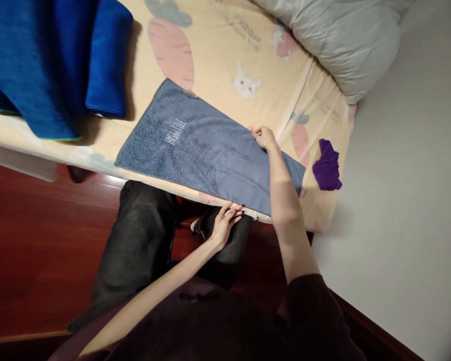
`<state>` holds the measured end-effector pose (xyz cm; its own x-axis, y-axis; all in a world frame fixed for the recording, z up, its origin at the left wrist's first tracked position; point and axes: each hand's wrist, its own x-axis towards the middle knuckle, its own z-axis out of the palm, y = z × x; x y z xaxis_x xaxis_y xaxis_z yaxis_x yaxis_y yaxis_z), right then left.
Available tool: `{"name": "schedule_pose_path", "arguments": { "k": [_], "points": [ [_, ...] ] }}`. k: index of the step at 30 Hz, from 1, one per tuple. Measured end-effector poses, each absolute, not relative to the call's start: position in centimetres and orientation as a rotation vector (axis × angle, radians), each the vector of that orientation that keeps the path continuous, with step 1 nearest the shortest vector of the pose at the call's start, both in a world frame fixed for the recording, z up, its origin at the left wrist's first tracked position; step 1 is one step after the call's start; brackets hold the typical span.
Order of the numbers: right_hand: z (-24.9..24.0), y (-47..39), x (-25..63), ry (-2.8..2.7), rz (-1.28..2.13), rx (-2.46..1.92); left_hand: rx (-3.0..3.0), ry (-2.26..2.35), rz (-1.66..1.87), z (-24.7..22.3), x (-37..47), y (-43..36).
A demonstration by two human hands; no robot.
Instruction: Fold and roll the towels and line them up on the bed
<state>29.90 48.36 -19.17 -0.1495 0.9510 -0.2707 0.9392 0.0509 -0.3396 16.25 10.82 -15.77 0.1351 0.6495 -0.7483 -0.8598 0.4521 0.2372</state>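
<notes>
A grey-blue towel [210, 150] with white lettering near its left end lies spread lengthwise along the bed's near edge. My right hand [263, 137] is at its far long edge, fingers closed in a pinch on the cloth. My right forearm crosses over the towel's right part and hides some of it. By the near edge, my left hand [225, 225] rests with its fingers apart, the tips at the towel's border and the side of the mattress. Nothing shows in its grasp.
Yellow bedding [214, 55] with carrot and rabbit prints covers the bed. Folded blue cloth [108, 60] lies at the left, a crumpled purple cloth [326, 168] at the right. A pale pillow [346, 40] leans by the white wall [406, 200]. My knees are below the bed's edge.
</notes>
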Motion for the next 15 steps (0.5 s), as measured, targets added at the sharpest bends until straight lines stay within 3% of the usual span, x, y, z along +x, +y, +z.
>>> {"name": "schedule_pose_path", "arguments": {
  "k": [15],
  "points": [
    [-19.1,48.2,30.1,-1.984,0.901,-1.782,-0.586,1.029,1.190,-14.0,18.4,13.8]
  ]
}}
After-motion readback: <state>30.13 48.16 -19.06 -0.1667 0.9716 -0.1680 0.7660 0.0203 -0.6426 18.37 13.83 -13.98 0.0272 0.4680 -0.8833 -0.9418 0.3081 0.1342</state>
